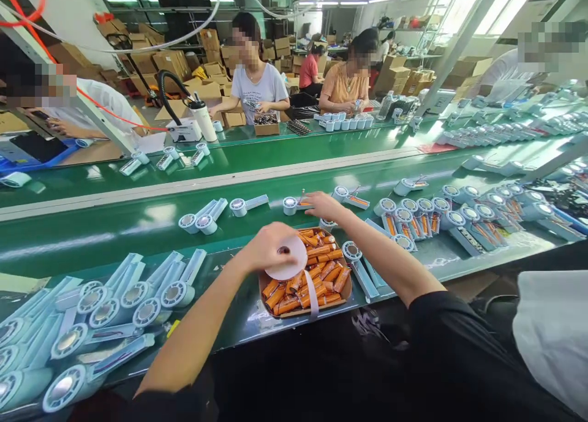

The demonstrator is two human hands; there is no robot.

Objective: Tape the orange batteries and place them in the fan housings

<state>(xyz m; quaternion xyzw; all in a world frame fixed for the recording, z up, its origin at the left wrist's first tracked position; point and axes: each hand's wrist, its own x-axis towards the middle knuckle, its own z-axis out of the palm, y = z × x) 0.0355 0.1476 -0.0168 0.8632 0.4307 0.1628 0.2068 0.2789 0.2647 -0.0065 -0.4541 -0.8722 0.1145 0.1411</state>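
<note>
My left hand point(272, 248) is closed on a roll of white tape point(297, 258), its fingers over the roll's core. A loose strip of the tape hangs down across a cardboard tray point(301, 313) filled with orange battery cells point(328, 272), right under the hand. Farther out on the green belt, my right hand point(325, 206) has its fingers bent together over the handle of a light-blue handheld fan housing point(290, 206). A bit of orange shows in that handle, and my fingers hide most of it. Another fan housing point(353, 252) lies just right of the tray.
Many fan housings point(147, 312) lie along the left bench, and more with orange cells point(425, 206) stand in rows to the right. Three housings point(239, 207) lie on the green belt point(151, 217) at left. Co-workers point(260, 85) sit across the line. A slanted metal post point(448, 57) stands at right.
</note>
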